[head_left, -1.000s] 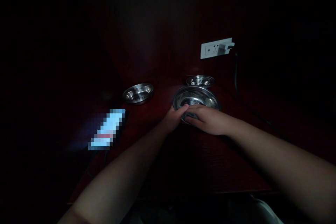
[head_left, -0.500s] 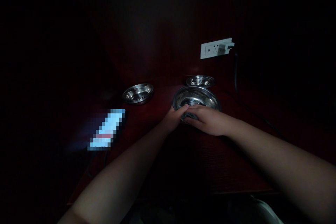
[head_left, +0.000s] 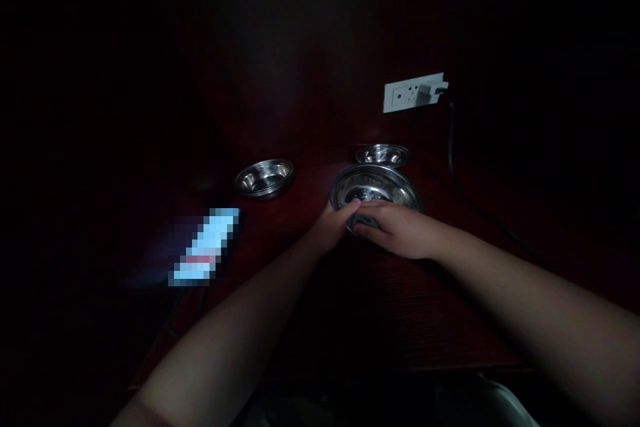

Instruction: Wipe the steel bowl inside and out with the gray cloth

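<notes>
A shiny metal bowl (head_left: 380,181) rests on the dark red table, tilted a little toward me. My left hand (head_left: 333,223) grips its near left rim, the thumb over the edge. Inside the near side of the bowl, my right hand (head_left: 395,227) is closed on a dark grey-green pad (head_left: 365,221), which shows between thumb and fingers. Small shiny specks lie on the bowl's bottom. Just behind stands a smaller metal bowl (head_left: 383,155). Another metal bowl (head_left: 265,177), perhaps stacked on a second one, sits to the left.
A lit phone-like screen (head_left: 205,247), blurred out, stands at the left with a thin cable below it. On the back wall is a white socket (head_left: 414,93) with a plug, whose black cable (head_left: 451,147) runs down across the right side. The table's front edge (head_left: 425,368) crosses below.
The whole view has shifted very slightly. Both hands stay at the bowl in nearly the same pose.
</notes>
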The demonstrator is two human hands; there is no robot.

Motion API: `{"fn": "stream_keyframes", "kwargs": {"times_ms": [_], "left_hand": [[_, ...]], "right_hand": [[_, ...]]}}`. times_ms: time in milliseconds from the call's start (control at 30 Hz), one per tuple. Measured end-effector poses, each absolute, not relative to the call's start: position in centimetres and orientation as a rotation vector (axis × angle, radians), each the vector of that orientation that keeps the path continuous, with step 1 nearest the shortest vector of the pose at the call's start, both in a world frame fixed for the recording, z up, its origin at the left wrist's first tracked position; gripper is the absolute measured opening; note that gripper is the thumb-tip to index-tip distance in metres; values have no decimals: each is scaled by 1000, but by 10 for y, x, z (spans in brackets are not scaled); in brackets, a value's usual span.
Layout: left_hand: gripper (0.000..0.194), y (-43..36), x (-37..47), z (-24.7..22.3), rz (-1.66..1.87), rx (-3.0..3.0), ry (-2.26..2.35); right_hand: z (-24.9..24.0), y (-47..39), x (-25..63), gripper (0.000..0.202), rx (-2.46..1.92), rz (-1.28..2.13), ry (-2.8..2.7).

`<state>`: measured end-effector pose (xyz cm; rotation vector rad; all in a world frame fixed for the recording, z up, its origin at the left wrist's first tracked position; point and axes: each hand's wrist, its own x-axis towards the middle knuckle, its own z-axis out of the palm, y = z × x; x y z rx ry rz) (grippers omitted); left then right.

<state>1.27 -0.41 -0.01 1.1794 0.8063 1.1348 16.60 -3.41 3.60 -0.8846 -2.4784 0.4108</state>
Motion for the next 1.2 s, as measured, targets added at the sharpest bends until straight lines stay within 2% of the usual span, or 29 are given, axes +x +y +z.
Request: {"fn": "stream_keyframes", "kwargs": {"times_ms": [233, 567, 833, 1200], "left_hand": [[38, -5, 12, 1, 1125, 1161, 845], [32, -5, 13, 2, 1105, 1177, 832], [38, -7, 12, 4, 1110, 1173, 856], [35, -6, 12, 3, 1103, 1171, 837]], "right_hand": [[37, -35, 166, 29, -912, 407, -2484], [38, -40, 164, 29, -939, 386, -2500], [38, -40, 164, 26, -952, 386, -2509], [38, -38, 164, 27, -948, 393, -2518]]}}
